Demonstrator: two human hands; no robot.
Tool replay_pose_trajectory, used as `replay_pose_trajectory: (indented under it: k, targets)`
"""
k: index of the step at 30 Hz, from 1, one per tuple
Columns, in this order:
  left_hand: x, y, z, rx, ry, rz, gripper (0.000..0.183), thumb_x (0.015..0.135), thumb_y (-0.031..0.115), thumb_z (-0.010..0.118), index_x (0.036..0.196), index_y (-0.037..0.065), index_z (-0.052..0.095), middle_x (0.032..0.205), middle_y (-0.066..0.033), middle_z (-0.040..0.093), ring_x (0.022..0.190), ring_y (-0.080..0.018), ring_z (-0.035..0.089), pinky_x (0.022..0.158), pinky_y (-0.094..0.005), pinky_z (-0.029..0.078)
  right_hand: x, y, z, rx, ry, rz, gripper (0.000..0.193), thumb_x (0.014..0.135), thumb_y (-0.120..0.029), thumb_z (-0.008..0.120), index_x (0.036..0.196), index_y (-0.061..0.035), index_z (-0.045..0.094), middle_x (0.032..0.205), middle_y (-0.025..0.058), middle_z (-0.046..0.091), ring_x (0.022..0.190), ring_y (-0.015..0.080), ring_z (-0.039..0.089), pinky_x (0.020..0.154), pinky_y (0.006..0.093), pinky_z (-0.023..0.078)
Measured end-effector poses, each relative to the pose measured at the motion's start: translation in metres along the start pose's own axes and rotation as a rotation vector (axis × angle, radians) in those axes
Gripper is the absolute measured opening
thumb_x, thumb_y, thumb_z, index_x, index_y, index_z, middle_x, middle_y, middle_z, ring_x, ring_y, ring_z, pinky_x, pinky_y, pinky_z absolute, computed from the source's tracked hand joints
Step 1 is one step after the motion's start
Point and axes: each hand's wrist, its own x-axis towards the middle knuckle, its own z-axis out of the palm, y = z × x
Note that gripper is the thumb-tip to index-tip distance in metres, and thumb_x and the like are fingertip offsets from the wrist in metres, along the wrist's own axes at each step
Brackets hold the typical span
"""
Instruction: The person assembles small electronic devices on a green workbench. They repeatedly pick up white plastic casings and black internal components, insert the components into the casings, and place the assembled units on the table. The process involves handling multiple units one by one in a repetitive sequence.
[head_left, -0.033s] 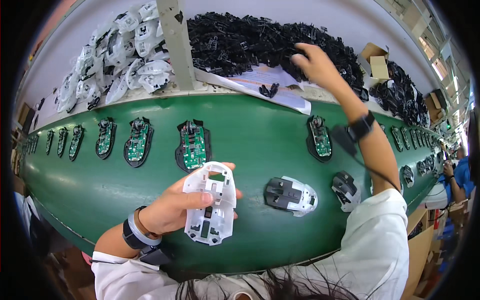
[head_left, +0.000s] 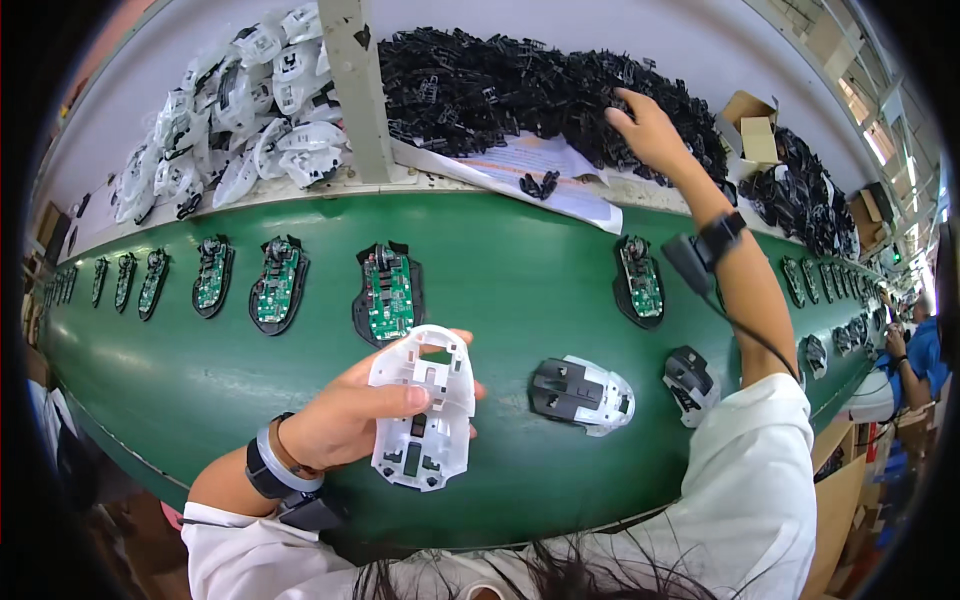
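My left hand [head_left: 350, 405] grips a white plastic computer mouse shell [head_left: 423, 455], its hollow inner side facing up and my thumb across its middle. My right hand [head_left: 655, 135] reaches to the front of a heap of small black plastic parts [head_left: 500, 85]. Its thumb and forefinger are apart with nothing visible between them; the other fingers are partly hidden. Just beyond the held shell lies a mouse base with a green circuit board [head_left: 388, 295]. To the right of the shell rests a grey and white mouse cover [head_left: 582, 394].
More mouse bases, such as one at the right [head_left: 638, 280], line the green conveyor belt [head_left: 480, 270]. White shells in plastic bags [head_left: 255, 110] are piled on the ledge behind a metal post [head_left: 355, 90]. Cardboard boxes [head_left: 750, 125] stand at the back right. A co-worker [head_left: 912, 355] sits far right.
My right hand has shifted a little to the right along the black heap, and its thumb and forefinger show more plainly. My left hand and the white shell stay nearly still.
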Motion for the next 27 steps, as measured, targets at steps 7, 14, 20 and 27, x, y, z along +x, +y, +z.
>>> replay_pose_trajectory:
  k: [7, 14, 20, 27]
  targets:
    - [-0.009, 0.0, 0.0, 0.052, 0.198, 0.04, 0.058, 0.082, 0.016, 0.062, 0.134, 0.006, 0.037, 0.119, -0.0179, 0.055, 0.099, -0.0345, 0.062, 0.082, -0.0459, 0.053, 0.01, 0.063, 0.066, 0.024, -0.22, 0.113, 0.048, 0.09, -0.032, 0.053, 0.132, -0.0079, 0.049, 0.138, 0.025, 0.04, 0.129, 0.0381, 0.039, 0.106, 0.039, 0.033]
    - [-0.011, 0.004, 0.01, -0.036, 0.297, 0.163, 0.065, 0.075, 0.015, 0.062, 0.135, 0.006, 0.04, 0.123, -0.0189, 0.055, 0.094, -0.0338, 0.063, 0.078, -0.0447, 0.054, -0.024, 0.028, 0.038, 0.187, -0.252, 0.023, 0.04, 0.087, -0.018, 0.057, 0.124, -0.003, 0.055, 0.127, 0.0196, 0.053, 0.12, 0.0318, 0.049, 0.102, 0.0379, 0.038]
    - [-0.039, 0.002, 0.029, -0.176, 0.286, 0.206, 0.063, 0.077, 0.011, 0.061, 0.136, 0.008, 0.038, 0.118, -0.0186, 0.057, 0.1, -0.0325, 0.06, 0.086, -0.0445, 0.05, -0.047, 0.026, 0.0, 0.206, -0.012, 0.036, 0.037, 0.083, -0.014, 0.061, 0.118, -0.0021, 0.058, 0.114, 0.0167, 0.061, 0.104, 0.028, 0.059, 0.092, 0.035, 0.045]
    - [-0.05, 0.003, 0.057, -0.234, 0.339, 0.346, 0.049, 0.073, 0.014, 0.067, 0.118, 0.008, 0.049, 0.104, -0.0254, 0.06, 0.091, -0.0331, 0.061, 0.077, -0.0444, 0.051, -0.079, 0.055, 0.006, 0.012, -0.131, 0.197, 0.035, 0.082, -0.014, 0.066, 0.114, -0.003, 0.06, 0.088, 0.0092, 0.067, 0.079, 0.0177, 0.063, 0.076, 0.0298, 0.05]
